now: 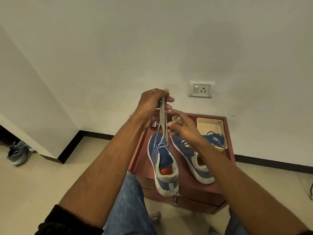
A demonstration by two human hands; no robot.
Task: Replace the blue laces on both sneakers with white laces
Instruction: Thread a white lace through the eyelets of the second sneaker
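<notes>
At frame centre, left hand (153, 103) pinches both white lace (163, 119) ends above left sneaker (161, 164), first eyelets threaded; right hand (183, 128) half-open, empty. Right sneaker (189, 153) relaced; blue laces (214, 139) in tray (210, 123).

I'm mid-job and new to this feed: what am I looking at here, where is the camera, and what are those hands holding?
There is no machine: these are a person's two bare hands, filmed by one wide-angle camera worn on the head, looking forward and down. The left hand is raised and pinches both ends of a white lace that runs down to the lowest eyelets of the left sneaker. The right hand is beside the lace with its fingers loosely curled; I cannot tell whether it grips anything. Both blue sneakers sit on a reddish low cabinet. The right sneaker already shows white lacing. Behind it a cream tray holds the removed blue laces. A round polish tin lies near the back edge.
</notes>
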